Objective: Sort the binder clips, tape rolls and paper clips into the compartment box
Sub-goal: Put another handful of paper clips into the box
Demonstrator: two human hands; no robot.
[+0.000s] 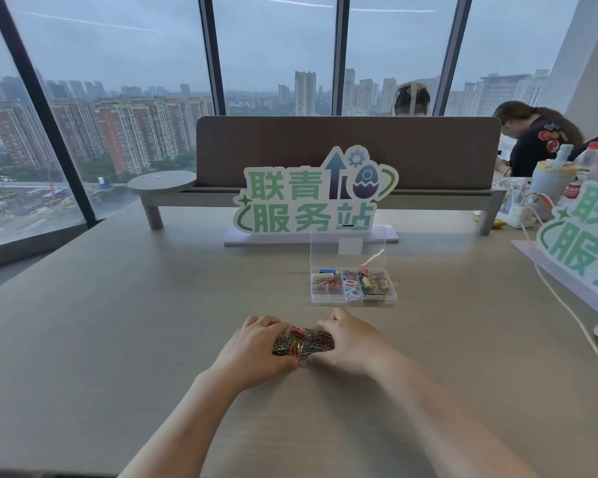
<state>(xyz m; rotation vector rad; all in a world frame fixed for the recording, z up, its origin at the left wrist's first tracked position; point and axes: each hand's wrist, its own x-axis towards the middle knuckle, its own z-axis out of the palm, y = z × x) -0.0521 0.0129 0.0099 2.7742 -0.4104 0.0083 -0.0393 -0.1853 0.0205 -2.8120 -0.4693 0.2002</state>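
Cupping the paper clips (304, 341) into a heap just short of the compartment box (353, 298), the left hand (256, 346) and right hand (351, 343) are curling their fingers round it, risking loose clips spilling across the table (118, 339) during lifting.

Paper clips (304, 341) lie on the table (118, 322) before the compartment box (353, 286) (lid up), sign (311, 194) behind.

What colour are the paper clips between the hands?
Mixed: red, yellow, green and blue paper clips, clearest in the head view.
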